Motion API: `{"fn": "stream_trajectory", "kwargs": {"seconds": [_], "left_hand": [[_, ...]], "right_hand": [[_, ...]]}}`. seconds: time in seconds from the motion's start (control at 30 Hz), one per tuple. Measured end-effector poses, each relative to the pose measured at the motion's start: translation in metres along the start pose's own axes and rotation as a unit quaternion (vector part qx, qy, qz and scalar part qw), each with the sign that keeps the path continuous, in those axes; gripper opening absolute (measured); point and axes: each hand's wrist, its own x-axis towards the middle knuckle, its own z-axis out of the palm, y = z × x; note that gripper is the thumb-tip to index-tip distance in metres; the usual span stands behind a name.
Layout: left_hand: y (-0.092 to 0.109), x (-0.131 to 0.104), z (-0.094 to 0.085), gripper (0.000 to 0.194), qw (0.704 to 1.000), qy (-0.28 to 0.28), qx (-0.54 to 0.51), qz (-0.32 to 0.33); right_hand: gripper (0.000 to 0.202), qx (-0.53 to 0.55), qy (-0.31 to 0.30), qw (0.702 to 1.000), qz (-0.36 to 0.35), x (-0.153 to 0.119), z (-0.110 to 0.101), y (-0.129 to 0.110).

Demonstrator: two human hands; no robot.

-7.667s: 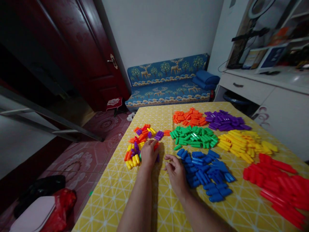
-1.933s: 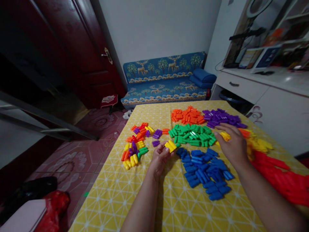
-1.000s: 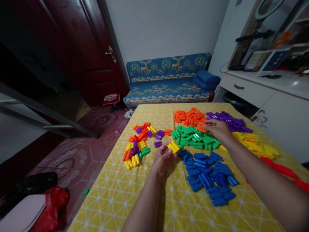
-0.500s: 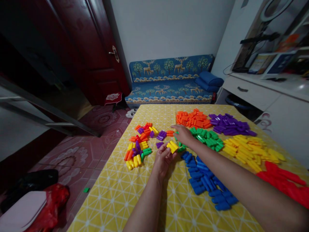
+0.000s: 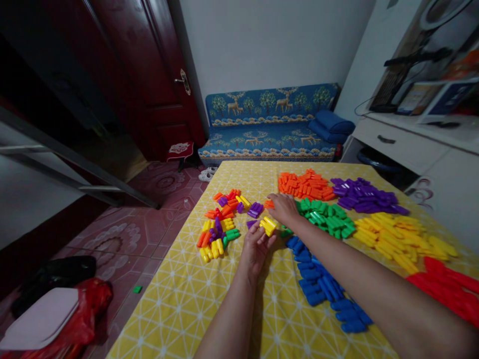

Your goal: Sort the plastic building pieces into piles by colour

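Observation:
My left hand (image 5: 259,244) pinches a yellow plastic building block (image 5: 268,226) made of joined rounded bars, held just above the table. Beyond it, my right hand (image 5: 285,209) reaches across with its fingers curled down onto an orange building block (image 5: 268,204); the hand covers most of that block. Close by lie a purple block (image 5: 255,210) and another purple one (image 5: 252,224), partly behind my left fingers. To the left is a group of joined blocks (image 5: 217,234) in yellow, orange, purple, red and green.
Sorted piles of orange (image 5: 305,184), purple (image 5: 368,196), green (image 5: 327,218), yellow (image 5: 400,237), red (image 5: 445,286) and blue blocks (image 5: 324,281) cover the right side of the yellow patterned tablecloth (image 5: 179,299). A blue sofa (image 5: 269,137) stands behind the table. One green block (image 5: 137,289) lies on the floor.
My right hand's fingers have drawn in and come down over the orange block. My left hand still holds the yellow block. The whole view has shifted slightly.

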Motion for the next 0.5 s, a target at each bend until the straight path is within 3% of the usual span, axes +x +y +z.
{"fn": "stream_trajectory", "kwargs": {"seconds": [0.23, 0.37, 0.43, 0.5], "left_hand": [[-0.002, 0.001, -0.003, 0.038, 1.000, 0.008, -0.012, -0.004], [-0.001, 0.000, -0.001, 0.040, 1.000, 0.012, -0.010, -0.006], [0.000, 0.000, 0.000, 0.042, 1.000, 0.016, -0.004, -0.006], [0.000, -0.001, 0.000, 0.043, 1.000, 0.014, 0.003, -0.005]], "right_hand": [[0.040, -0.003, 0.040, 0.998, 0.055, 0.020, -0.029, 0.041], [0.044, 0.018, 0.149, 0.983, 0.108, 0.022, -0.044, 0.065], [0.042, 0.069, 0.207, 0.972, 0.092, 0.015, -0.044, 0.066], [0.032, 0.145, 0.206, 0.967, 0.047, 0.000, -0.040, 0.058]]}}
